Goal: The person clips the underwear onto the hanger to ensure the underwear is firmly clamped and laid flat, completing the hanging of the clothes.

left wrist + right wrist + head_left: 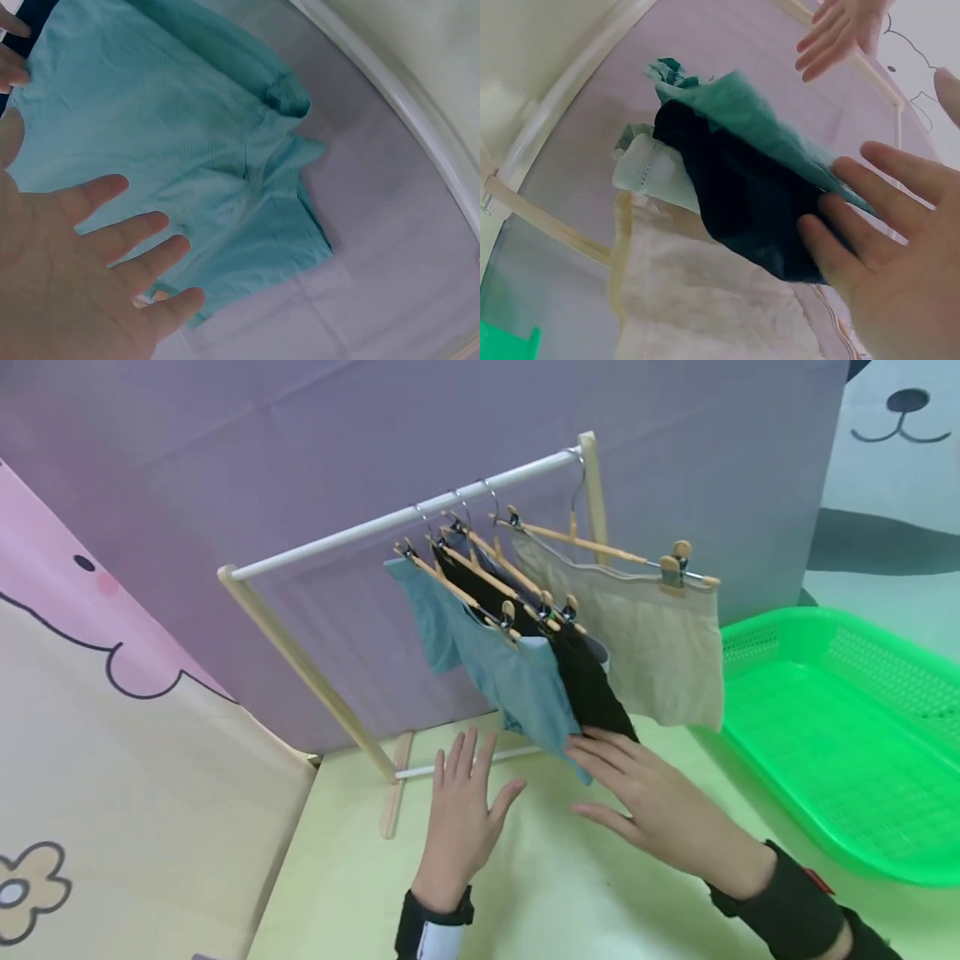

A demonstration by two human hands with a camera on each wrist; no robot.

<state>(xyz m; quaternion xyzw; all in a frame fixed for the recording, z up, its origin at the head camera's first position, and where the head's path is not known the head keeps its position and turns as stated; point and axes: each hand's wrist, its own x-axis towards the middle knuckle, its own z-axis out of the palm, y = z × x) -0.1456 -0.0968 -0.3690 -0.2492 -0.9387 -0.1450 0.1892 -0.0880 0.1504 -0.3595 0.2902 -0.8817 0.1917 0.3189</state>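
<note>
Small blue shorts [498, 664] hang by clips at the near side of several wooden hangers [607, 551]. Right behind them come black shorts [588, 685], a greyish garment [602, 652] mostly hidden, and a beige garment [667, 652] at the rack's right end. My right hand [667, 814] has its fingers extended, with fingertips at the lower edges of the blue and black shorts. In the right wrist view, those fingertips overlap the black cloth. My left hand [465, 818], fingers spread and holding nothing, is just left of the blue shorts, palm toward them in the left wrist view.
The hangers hook over the white rail [337, 539] of a small rack with wooden posts [307, 672]. To the right, a green plastic basket [817, 827] stands on the pale yellow-green table [547, 893]. A purple-grey cloth [187, 527] forms the backdrop.
</note>
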